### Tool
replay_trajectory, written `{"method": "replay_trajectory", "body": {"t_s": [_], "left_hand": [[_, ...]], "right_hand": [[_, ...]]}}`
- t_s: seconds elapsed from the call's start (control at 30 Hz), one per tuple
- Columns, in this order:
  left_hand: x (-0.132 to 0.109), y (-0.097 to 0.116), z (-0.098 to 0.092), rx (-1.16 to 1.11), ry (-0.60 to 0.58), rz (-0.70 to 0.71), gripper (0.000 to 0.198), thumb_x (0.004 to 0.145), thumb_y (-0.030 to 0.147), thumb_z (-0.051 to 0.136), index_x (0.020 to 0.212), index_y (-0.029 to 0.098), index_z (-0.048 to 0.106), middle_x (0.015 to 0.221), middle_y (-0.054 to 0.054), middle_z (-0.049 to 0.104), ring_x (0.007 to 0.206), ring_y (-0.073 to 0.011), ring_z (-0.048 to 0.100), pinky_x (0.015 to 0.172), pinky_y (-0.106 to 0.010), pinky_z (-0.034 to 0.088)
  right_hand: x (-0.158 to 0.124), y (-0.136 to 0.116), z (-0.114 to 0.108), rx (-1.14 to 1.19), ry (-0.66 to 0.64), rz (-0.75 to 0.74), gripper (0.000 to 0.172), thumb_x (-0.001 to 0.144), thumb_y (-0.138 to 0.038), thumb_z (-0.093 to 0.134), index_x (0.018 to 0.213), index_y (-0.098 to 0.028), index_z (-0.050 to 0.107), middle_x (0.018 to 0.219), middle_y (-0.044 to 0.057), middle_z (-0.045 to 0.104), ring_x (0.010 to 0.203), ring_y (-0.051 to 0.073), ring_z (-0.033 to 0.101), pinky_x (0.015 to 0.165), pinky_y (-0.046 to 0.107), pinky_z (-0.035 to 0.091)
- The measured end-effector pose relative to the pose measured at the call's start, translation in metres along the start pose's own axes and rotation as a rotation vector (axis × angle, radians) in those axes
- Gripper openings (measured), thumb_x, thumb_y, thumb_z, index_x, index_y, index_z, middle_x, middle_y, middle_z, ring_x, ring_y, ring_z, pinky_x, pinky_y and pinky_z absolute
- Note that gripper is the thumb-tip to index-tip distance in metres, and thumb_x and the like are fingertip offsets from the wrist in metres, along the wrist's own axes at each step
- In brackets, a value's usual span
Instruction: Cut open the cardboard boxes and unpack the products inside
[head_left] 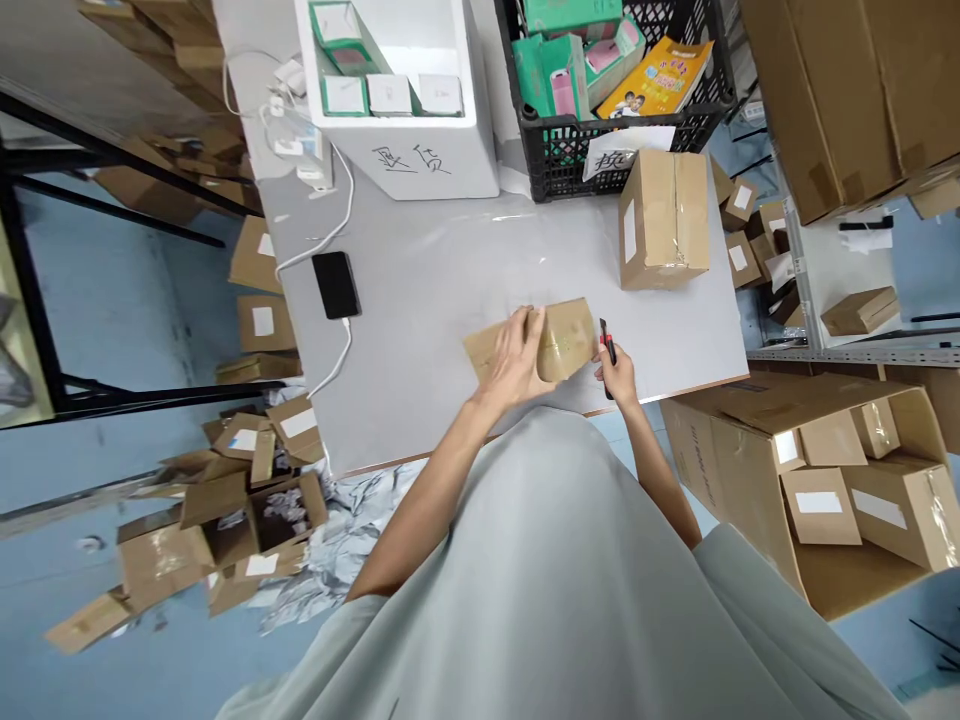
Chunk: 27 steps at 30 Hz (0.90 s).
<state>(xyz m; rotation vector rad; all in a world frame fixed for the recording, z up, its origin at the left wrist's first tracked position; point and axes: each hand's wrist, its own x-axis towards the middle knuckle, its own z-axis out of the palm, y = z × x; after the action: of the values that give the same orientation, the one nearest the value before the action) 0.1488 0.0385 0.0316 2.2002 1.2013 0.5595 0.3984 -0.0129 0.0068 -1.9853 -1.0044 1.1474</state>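
A small brown cardboard box (568,338) lies at the table's front edge, tilted, with shiny tape on it. My left hand (516,358) rests over its left part, thumb and fingers spread across the cardboard. Just right of the box, my right hand (618,376) is closed round a black and red box cutter (608,345), whose tip points away from me. The cutter is close to the box's right end; whether they touch is hard to tell.
On the grey table (450,270) stand a taped carton (664,220), a black crate (581,135), a white bin (420,160) and a phone (336,285) with white cables. A large open carton (735,470) is at the right.
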Motion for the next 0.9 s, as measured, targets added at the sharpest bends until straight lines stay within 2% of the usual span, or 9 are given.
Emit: {"method": "replay_trajectory", "body": {"t_s": [0.17,0.3,0.4,0.47,0.5,0.57,0.63,0.73,0.9], "left_hand": [[-0.034,-0.041,-0.021,-0.112,0.093,-0.145,0.162,0.069,0.048,0.103,0.184,0.022,-0.008,0.187,-0.029,0.016,0.174,-0.0533,0.024,0.138,-0.066,0.036],[-0.056,-0.081,-0.030,-0.223,0.111,-0.252,0.175,0.060,0.054,0.109,0.184,0.022,-0.011,0.186,-0.030,0.017,0.175,-0.0520,0.023,0.138,-0.065,0.035],[-0.072,-0.099,-0.040,-0.306,0.064,-0.292,0.176,0.054,0.059,0.111,0.186,0.021,0.000,0.185,-0.030,0.025,0.174,-0.0509,0.027,0.138,-0.064,0.036],[-0.076,-0.105,-0.047,-0.388,0.080,-0.324,0.155,0.065,0.064,0.105,0.186,0.025,0.015,0.183,-0.026,0.034,0.168,-0.0471,0.040,0.132,-0.061,0.045],[-0.076,-0.107,-0.051,-0.435,0.109,-0.345,0.134,0.076,0.067,0.097,0.183,0.027,0.027,0.181,-0.023,0.040,0.162,-0.0436,0.050,0.127,-0.058,0.052],[-0.069,-0.110,-0.056,-0.509,0.192,-0.384,0.084,0.098,0.065,0.075,0.170,0.028,0.053,0.172,-0.019,0.056,0.142,-0.0349,0.069,0.114,-0.051,0.061],[-0.058,-0.115,-0.061,-0.543,0.260,-0.409,0.059,0.105,0.059,0.065,0.151,0.024,0.072,0.156,-0.016,0.071,0.120,-0.0282,0.077,0.105,-0.045,0.064],[-0.045,-0.123,-0.068,-0.589,0.275,-0.421,0.051,0.097,0.054,0.075,0.134,0.019,0.081,0.139,-0.014,0.081,0.102,-0.0251,0.079,0.098,-0.042,0.066],[-0.044,-0.136,-0.075,-0.693,0.240,-0.399,0.055,0.086,0.054,0.086,0.128,0.017,0.085,0.128,-0.014,0.084,0.102,-0.0285,0.080,0.099,-0.046,0.068]], "right_hand": [[-0.028,-0.039,0.001,-0.046,0.019,-0.144,0.048,0.113,-0.066,0.047,0.117,-0.022,0.067,0.100,0.006,0.080,0.067,0.015,0.071,0.070,0.026,0.061],[-0.044,-0.062,0.027,-0.088,-0.073,-0.149,0.044,0.113,-0.062,0.049,0.116,-0.022,0.068,0.096,0.004,0.080,0.066,0.015,0.071,0.070,0.026,0.060],[-0.056,-0.074,0.052,-0.097,-0.155,-0.181,0.041,0.114,-0.056,0.050,0.125,-0.022,0.069,0.095,0.002,0.080,0.066,0.015,0.072,0.070,0.025,0.061],[-0.065,-0.081,0.068,-0.119,-0.215,-0.205,0.040,0.114,-0.053,0.051,0.132,-0.022,0.069,0.095,0.002,0.080,0.067,0.015,0.073,0.072,0.026,0.062],[-0.069,-0.084,0.075,-0.135,-0.243,-0.215,0.039,0.114,-0.051,0.051,0.135,-0.022,0.068,0.095,0.001,0.080,0.067,0.016,0.074,0.074,0.027,0.063],[-0.077,-0.089,0.086,-0.171,-0.286,-0.232,0.039,0.115,-0.045,0.051,0.142,-0.022,0.067,0.097,0.001,0.081,0.068,0.016,0.075,0.077,0.028,0.065],[-0.084,-0.095,0.095,-0.206,-0.313,-0.246,0.041,0.116,-0.041,0.050,0.149,-0.022,0.064,0.100,0.002,0.083,0.069,0.015,0.076,0.080,0.029,0.067],[-0.093,-0.105,0.104,-0.276,-0.349,-0.243,0.050,0.117,-0.037,0.049,0.166,-0.023,0.053,0.108,0.002,0.085,0.072,0.015,0.079,0.085,0.029,0.068],[-0.100,-0.130,0.117,-0.467,-0.404,-0.259,0.064,0.119,-0.030,0.050,0.181,-0.028,0.037,0.116,0.001,0.087,0.076,0.014,0.081,0.098,0.031,0.067]]}}
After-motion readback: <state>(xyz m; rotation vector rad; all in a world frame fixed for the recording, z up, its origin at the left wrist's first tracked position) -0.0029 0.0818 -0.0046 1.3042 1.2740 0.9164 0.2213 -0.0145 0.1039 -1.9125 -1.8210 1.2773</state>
